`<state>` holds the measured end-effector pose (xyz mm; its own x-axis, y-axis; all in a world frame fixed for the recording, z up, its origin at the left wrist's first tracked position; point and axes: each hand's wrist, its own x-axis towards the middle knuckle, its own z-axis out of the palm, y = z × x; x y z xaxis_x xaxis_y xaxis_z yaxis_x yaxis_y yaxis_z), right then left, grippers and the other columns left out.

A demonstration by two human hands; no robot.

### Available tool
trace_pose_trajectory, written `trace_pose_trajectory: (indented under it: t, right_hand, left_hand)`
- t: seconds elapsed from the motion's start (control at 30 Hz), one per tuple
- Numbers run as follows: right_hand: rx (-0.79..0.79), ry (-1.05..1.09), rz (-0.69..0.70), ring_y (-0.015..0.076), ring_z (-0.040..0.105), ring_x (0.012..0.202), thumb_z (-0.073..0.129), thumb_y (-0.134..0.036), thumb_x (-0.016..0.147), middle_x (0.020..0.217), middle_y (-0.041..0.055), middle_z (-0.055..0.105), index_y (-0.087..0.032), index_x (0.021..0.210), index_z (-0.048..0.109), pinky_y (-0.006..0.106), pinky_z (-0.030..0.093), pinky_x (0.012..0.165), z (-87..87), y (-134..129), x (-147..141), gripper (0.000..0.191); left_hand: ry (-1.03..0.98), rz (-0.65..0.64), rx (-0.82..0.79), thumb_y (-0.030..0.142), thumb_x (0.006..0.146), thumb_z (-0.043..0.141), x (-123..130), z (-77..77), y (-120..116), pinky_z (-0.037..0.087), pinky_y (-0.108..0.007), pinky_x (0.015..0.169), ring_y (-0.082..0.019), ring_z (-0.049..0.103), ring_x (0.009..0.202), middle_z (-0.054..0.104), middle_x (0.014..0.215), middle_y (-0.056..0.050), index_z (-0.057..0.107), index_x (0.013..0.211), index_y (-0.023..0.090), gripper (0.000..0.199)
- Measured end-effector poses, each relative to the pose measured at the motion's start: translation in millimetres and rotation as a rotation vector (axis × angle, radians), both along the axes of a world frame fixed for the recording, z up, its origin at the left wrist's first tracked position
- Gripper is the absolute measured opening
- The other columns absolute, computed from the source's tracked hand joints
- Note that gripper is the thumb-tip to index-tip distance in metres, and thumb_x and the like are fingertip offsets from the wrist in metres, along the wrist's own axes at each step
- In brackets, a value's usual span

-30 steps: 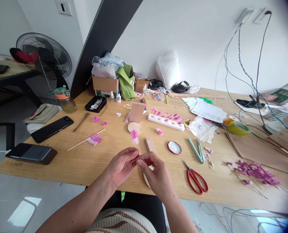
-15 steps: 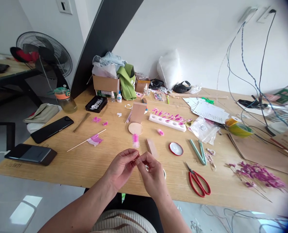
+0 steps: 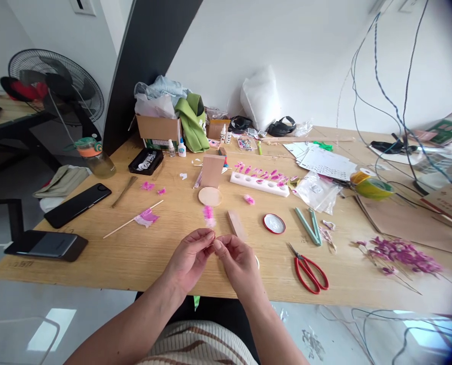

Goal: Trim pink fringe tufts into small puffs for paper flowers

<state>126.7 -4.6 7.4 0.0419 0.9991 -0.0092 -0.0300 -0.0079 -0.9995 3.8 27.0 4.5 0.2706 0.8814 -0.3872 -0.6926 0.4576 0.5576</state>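
My left hand [image 3: 191,256] and my right hand [image 3: 238,261] meet over the front of the table, fingertips pinched together. Whatever lies between them is too small and too covered to make out. Just beyond the fingertips shows a pink-and-white fluffy strip [image 3: 209,215]; I cannot tell if it is held or lies on the wood. Behind it are a round wooden disc [image 3: 210,196] and an upright pinkish board [image 3: 212,171]. A flat pinkish block [image 3: 236,225] lies beyond my right hand, which partly hides a white ring [image 3: 257,262].
Red-handled pliers [image 3: 310,271], a green folding clip [image 3: 308,226] and a red-rimmed lid [image 3: 274,223] lie to the right. Farther right is a bunch of purple flowers [image 3: 403,256]. A white holed rack [image 3: 259,184] stands behind. Left are a stick with pink film [image 3: 145,218] and a phone [image 3: 78,205].
The whole view has shifted slightly, so things sit a little higher and more to the left. My hands keep their pinch, the right fingers slightly rearranged.
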Motion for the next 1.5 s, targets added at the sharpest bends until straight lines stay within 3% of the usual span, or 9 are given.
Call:
trace_pose_trajectory:
  t: [0.17, 0.37, 0.47, 0.57, 0.67, 0.83, 1.0, 1.2, 1.5]
  right_hand:
    - [0.015, -0.043, 0.013, 0.016, 0.056, 0.073, 0.062, -0.044, 0.085, 0.073, 0.0019, 0.062, -0.017, 0.079, 0.061, 0.028, 0.045, 0.069, -2.4, 1, -1, 0.028]
    - [0.112, -0.438, 0.034, 0.0144, 0.051, 0.069, 0.049, -0.034, 0.092, 0.073, 0.0008, 0.057, -0.019, 0.075, 0.055, 0.026, 0.039, 0.064, 19.5, -1, 26, 0.024]
    - [0.121, -0.595, 0.11, 0.0149, 0.051, 0.071, 0.046, -0.03, 0.094, 0.075, 0.0011, 0.057, -0.02, 0.076, 0.054, 0.025, 0.038, 0.063, 32.5, -4, 46, 0.022]
    - [0.135, -0.698, 0.192, 0.0153, 0.052, 0.072, 0.042, -0.027, 0.095, 0.077, 0.0014, 0.058, -0.021, 0.077, 0.053, 0.026, 0.038, 0.063, 41.2, -7, 61, 0.022]
    - [0.173, -0.775, 0.246, 0.0156, 0.053, 0.071, 0.041, -0.026, 0.096, 0.077, 0.0018, 0.058, -0.021, 0.076, 0.051, 0.027, 0.04, 0.063, 46.1, -9, 69, 0.023]
    - [0.254, -0.852, 0.278, 0.0162, 0.054, 0.069, 0.039, -0.024, 0.097, 0.075, 0.0031, 0.058, -0.021, 0.075, 0.05, 0.028, 0.04, 0.061, 49.5, -10, 72, 0.025]
    - [0.29, -0.903, 0.303, 0.0165, 0.053, 0.068, 0.037, -0.021, 0.096, 0.073, 0.003, 0.057, -0.022, 0.074, 0.049, 0.028, 0.041, 0.061, 53.5, -9, 75, 0.026]
    - [0.309, -0.967, 0.343, 0.016, 0.051, 0.067, 0.036, -0.019, 0.097, 0.071, 0.0024, 0.056, -0.022, 0.075, 0.05, 0.028, 0.039, 0.059, 56.7, -7, 77, 0.026]
    - [0.33, -0.993, 0.27, 0.016, 0.053, 0.07, 0.039, -0.021, 0.098, 0.075, 0.0032, 0.058, -0.021, 0.079, 0.054, 0.028, 0.04, 0.062, 50.0, -5, 86, 0.024]
  left_hand:
    - [-0.016, -0.025, 0.002, 0.017, 0.058, 0.086, 3, 0.8, -3, 0.048, -0.02, 0.073, -0.009, 0.06, 0.072, 0.068, 0.076, -0.001, 0.073, 0.074, 0.014, 0.021]
    - [0.183, -0.126, 0.09, 0.019, 0.062, 0.084, -22, -1.7, 2, 0.046, -0.023, 0.073, -0.012, 0.058, 0.08, 0.066, 0.09, -0.004, 0.072, 0.088, 0.015, 0.029]
    - [0.49, 0.131, 0.291, 0.025, 0.069, 0.079, -45, -2.9, 11, 0.045, -0.023, 0.075, -0.012, 0.056, 0.082, 0.063, 0.092, -0.002, 0.07, 0.091, 0.019, 0.024]
    - [0.812, 0.32, 0.664, 0.025, 0.076, 0.073, -62, 6.7, 14, 0.043, -0.03, 0.09, -0.019, 0.055, 0.104, 0.061, 0.109, -0.004, 0.068, 0.1, 0.024, 0.025]
    - [0.999, 0.256, 0.974, 0.02, 0.081, 0.066, -67, 24.1, 11, 0.037, -0.038, 0.104, -0.025, 0.05, 0.12, 0.059, 0.122, -0.007, 0.069, 0.107, 0.026, 0.026]
    - [1.16, 0.111, 1.212, 0.015, 0.081, 0.065, -63, 39.2, 9, 0.039, -0.04, 0.1, -0.025, 0.056, 0.108, 0.069, 0.111, -0.007, 0.071, 0.107, 0.028, 0.03]
    - [1.155, -0.041, 1.241, 0.017, 0.082, 0.065, -60, 34.4, 11, 0.044, -0.035, 0.083, -0.023, 0.06, 0.088, 0.072, 0.086, -0.007, 0.074, 0.097, 0.027, 0.02]
    - [1.175, -0.137, 1.249, 0.019, 0.085, 0.062, -55, 30.7, 11, 0.043, -0.033, 0.075, -0.022, 0.057, 0.081, 0.07, 0.079, -0.007, 0.075, 0.093, 0.025, 0.016]
    - [1.134, -0.116, 1.199, 0.018, 0.084, 0.06, -53, 28.4, 10, 0.041, -0.031, 0.071, -0.021, 0.055, 0.074, 0.064, 0.07, -0.005, 0.072, 0.079, 0.024, 0.015]
